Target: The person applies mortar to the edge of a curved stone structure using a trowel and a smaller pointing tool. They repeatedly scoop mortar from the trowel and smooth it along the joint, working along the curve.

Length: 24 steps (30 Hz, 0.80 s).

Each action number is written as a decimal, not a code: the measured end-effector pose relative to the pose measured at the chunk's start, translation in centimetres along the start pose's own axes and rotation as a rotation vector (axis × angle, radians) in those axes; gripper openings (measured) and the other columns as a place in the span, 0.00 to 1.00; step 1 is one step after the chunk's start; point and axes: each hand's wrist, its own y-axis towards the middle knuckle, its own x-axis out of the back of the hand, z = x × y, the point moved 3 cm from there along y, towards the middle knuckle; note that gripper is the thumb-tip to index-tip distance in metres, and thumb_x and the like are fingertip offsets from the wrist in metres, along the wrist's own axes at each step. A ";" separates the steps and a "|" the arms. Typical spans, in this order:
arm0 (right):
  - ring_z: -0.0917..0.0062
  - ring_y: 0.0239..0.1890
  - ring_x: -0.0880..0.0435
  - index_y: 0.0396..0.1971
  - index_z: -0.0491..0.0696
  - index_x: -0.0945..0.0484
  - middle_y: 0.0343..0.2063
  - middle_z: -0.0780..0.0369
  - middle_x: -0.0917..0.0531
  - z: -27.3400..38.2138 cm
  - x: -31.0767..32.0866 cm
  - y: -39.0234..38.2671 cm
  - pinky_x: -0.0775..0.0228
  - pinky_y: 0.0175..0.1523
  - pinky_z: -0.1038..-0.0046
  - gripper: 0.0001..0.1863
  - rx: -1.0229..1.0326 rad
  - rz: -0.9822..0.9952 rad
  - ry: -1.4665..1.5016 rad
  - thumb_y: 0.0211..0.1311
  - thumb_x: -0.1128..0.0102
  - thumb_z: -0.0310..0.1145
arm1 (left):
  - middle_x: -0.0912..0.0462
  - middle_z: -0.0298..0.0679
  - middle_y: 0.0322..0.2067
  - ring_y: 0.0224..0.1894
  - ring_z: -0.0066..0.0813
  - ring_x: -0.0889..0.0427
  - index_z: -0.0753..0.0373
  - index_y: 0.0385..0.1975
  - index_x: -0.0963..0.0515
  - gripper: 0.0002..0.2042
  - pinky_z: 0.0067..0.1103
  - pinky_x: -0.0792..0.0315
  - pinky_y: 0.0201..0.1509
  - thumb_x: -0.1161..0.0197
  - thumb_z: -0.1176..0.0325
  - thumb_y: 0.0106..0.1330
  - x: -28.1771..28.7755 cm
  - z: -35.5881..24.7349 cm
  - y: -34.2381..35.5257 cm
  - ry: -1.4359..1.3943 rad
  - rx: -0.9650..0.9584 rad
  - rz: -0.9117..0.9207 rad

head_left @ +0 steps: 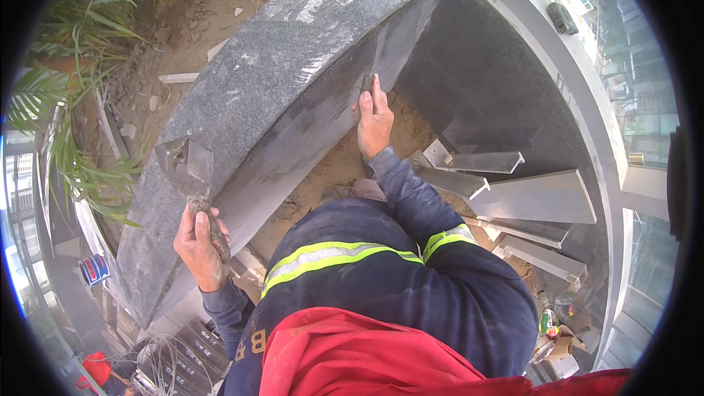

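My left hand (203,246) grips the cement-caked handle of a metal trowel (198,161), whose blade carries grey mortar over the curved grey stone ledge (279,44). My right hand (375,121) is closed on a dark, narrow tool (365,86) at the smeared vertical inner face (308,128) of that ledge, with a finger extended upward along it. The rest of this tool is hidden by the hand, so its exact kind is unclear.
Several angled metal pieces (528,198) lie right of my body beside a dark wall (513,81). Palm leaves (81,147) and dirt (183,0) are beyond the ledge. A red object (95,369), wire (161,356) and scattered debris lie near the lower edges.
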 end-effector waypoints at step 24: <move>0.83 0.35 0.24 0.72 0.40 0.36 0.39 0.66 0.25 -3.1 0.3 -9.2 0.28 0.47 0.78 0.28 -0.012 0.194 -0.210 0.78 0.46 0.34 | 0.18 0.41 0.36 0.24 0.22 0.21 0.73 0.54 0.24 0.17 0.18 0.29 0.22 0.37 0.68 0.72 2.2 1.6 0.0 -0.120 -0.004 0.132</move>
